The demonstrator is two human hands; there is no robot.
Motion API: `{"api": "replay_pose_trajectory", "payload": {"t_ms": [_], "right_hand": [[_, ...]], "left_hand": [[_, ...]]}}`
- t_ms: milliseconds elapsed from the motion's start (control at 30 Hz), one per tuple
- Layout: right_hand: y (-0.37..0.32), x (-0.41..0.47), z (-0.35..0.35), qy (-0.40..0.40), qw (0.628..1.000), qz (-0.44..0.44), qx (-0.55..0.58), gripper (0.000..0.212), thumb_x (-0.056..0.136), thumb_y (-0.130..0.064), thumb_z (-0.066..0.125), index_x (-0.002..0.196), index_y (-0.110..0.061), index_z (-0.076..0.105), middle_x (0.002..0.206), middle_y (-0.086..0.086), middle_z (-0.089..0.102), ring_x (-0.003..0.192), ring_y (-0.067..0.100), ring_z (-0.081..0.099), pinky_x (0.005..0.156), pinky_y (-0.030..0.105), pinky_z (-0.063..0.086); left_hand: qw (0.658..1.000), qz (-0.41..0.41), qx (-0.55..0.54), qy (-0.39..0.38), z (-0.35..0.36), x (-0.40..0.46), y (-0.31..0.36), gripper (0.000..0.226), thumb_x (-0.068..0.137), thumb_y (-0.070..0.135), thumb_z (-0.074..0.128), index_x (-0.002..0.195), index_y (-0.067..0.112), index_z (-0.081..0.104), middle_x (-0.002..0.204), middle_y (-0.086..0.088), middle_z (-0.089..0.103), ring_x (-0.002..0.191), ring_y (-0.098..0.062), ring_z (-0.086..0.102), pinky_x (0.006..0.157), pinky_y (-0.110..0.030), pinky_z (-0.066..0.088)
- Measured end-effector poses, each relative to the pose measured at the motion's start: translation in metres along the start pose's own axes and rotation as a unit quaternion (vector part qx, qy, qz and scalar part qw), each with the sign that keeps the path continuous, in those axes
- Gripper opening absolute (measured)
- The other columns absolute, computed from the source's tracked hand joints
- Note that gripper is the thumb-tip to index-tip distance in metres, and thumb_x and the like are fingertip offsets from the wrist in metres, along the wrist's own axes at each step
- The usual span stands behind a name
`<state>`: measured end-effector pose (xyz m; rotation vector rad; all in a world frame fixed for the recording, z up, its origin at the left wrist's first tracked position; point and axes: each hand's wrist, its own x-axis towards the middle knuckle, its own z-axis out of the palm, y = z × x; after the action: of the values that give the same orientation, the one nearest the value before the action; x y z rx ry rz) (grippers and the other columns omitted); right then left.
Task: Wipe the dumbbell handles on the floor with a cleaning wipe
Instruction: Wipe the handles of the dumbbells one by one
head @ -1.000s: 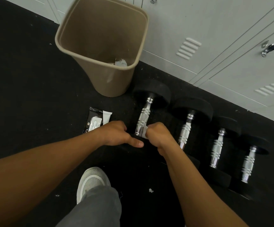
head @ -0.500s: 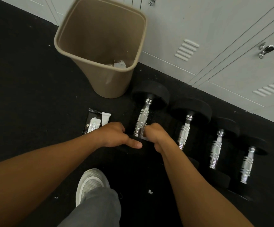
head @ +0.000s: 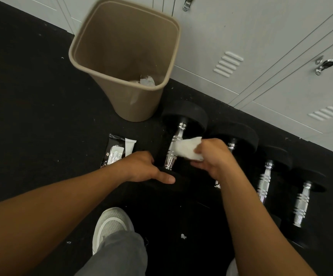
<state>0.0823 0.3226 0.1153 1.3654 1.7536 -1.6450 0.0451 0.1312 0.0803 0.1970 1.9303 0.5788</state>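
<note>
Several black dumbbells with chrome handles lie side by side on the black floor. The leftmost dumbbell [head: 176,140] has its handle partly covered by a white cleaning wipe [head: 187,149]. My right hand [head: 211,158] pinches the wipe against the middle of that handle. My left hand [head: 141,168] rests on the near black head of the same dumbbell, thumb stretched across it. The second dumbbell [head: 235,140] is mostly hidden behind my right hand. Two more dumbbells [head: 264,182] [head: 302,204] lie to the right.
A tan waste bin [head: 121,62] with crumpled wipes inside stands just behind the leftmost dumbbell. A black wipe packet [head: 115,152] lies left of my left hand. Grey lockers [head: 261,46] line the back. My white shoe [head: 109,226] and grey trouser leg are below.
My right hand has slid up the handle from its near end toward the middle, and the wipe now shows spread out. The left hand has stayed on the dumbbell head.
</note>
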Motion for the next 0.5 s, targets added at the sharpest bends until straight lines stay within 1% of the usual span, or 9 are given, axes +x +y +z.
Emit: {"api": "replay_pose_trajectory", "payload": {"t_ms": [67,100,167,233,300,367,433,467,500], "right_hand": [[0.005,0.014,-0.018,0.056,0.998,0.012,0.010,0.022,0.091,0.006,0.044,0.101,-0.003,0.061,0.105,0.017,0.062,0.105,0.034,0.062,0.077,0.041,0.054],[0.009,0.021,-0.025,0.077,0.997,0.022,0.000,0.024,0.092,0.006,0.043,0.107,-0.002,0.060,0.109,0.020,0.061,0.107,0.035,0.061,0.076,0.040,0.053],[0.015,0.036,-0.026,0.088,0.996,0.029,-0.015,0.031,0.093,0.003,0.043,0.122,0.004,0.056,0.117,0.025,0.059,0.101,0.033,0.060,0.080,0.042,0.054],[0.011,0.048,-0.009,0.066,0.998,0.022,-0.001,0.035,0.094,0.001,0.045,0.129,0.005,0.052,0.129,0.026,0.057,0.089,0.027,0.059,0.086,0.044,0.055],[0.003,0.059,0.015,0.044,0.998,0.006,0.041,0.031,0.093,0.002,0.045,0.121,0.002,0.058,0.127,0.024,0.060,0.090,0.028,0.061,0.088,0.046,0.055],[-0.001,0.065,0.037,0.058,0.997,-0.018,0.057,0.022,0.090,-0.002,0.047,0.099,-0.002,0.066,0.113,0.022,0.068,0.091,0.032,0.066,0.081,0.043,0.056],[0.002,0.054,0.048,0.088,0.992,-0.076,-0.057,0.020,0.087,-0.009,0.050,0.089,-0.007,0.069,0.097,0.017,0.071,0.087,0.031,0.068,0.070,0.036,0.053],[0.007,0.046,0.049,0.088,0.983,-0.109,-0.121,0.021,0.087,-0.012,0.050,0.090,-0.012,0.070,0.093,0.014,0.071,0.084,0.030,0.068,0.067,0.034,0.051],[0.014,0.037,0.047,0.077,0.973,-0.135,-0.172,0.026,0.087,-0.013,0.049,0.099,-0.016,0.071,0.095,0.010,0.070,0.082,0.028,0.067,0.064,0.030,0.048]], "left_hand": [[1.000,-0.004,-0.002,-0.001,-0.001,0.000,-0.002,0.108,0.057,0.070,0.080,0.143,0.015,0.046,0.143,-0.001,0.051,0.126,-0.018,0.051,0.098,-0.027,0.042],[1.000,-0.006,-0.004,-0.003,-0.001,0.000,-0.003,0.109,0.057,0.071,0.079,0.144,0.015,0.045,0.144,-0.002,0.050,0.128,-0.018,0.050,0.100,-0.028,0.042],[1.000,-0.008,-0.009,-0.007,-0.002,0.000,-0.004,0.110,0.057,0.070,0.080,0.144,0.014,0.044,0.145,-0.002,0.050,0.129,-0.019,0.050,0.100,-0.028,0.041],[1.000,-0.007,-0.010,-0.006,-0.001,0.001,-0.003,0.109,0.058,0.069,0.080,0.144,0.013,0.045,0.144,-0.003,0.050,0.128,-0.019,0.050,0.097,-0.026,0.041],[1.000,-0.009,-0.008,-0.006,-0.001,0.002,-0.002,0.108,0.057,0.069,0.081,0.143,0.014,0.045,0.142,-0.002,0.052,0.126,-0.019,0.051,0.095,-0.025,0.041],[1.000,-0.010,-0.005,-0.011,-0.001,0.003,-0.002,0.109,0.056,0.070,0.080,0.143,0.014,0.046,0.142,-0.002,0.052,0.125,-0.018,0.052,0.096,-0.026,0.043],[1.000,-0.011,-0.004,-0.013,-0.002,0.003,-0.002,0.109,0.056,0.070,0.080,0.143,0.014,0.045,0.141,-0.003,0.052,0.125,-0.019,0.052,0.096,-0.027,0.043],[1.000,-0.012,-0.005,-0.014,-0.003,0.004,-0.003,0.109,0.056,0.069,0.081,0.143,0.013,0.045,0.142,-0.003,0.052,0.125,-0.019,0.052,0.097,-0.027,0.044],[1.000,-0.013,-0.007,-0.015,-0.004,0.004,-0.004,0.110,0.056,0.069,0.081,0.144,0.013,0.045,0.142,-0.003,0.052,0.126,-0.019,0.052,0.099,-0.028,0.044]]}}
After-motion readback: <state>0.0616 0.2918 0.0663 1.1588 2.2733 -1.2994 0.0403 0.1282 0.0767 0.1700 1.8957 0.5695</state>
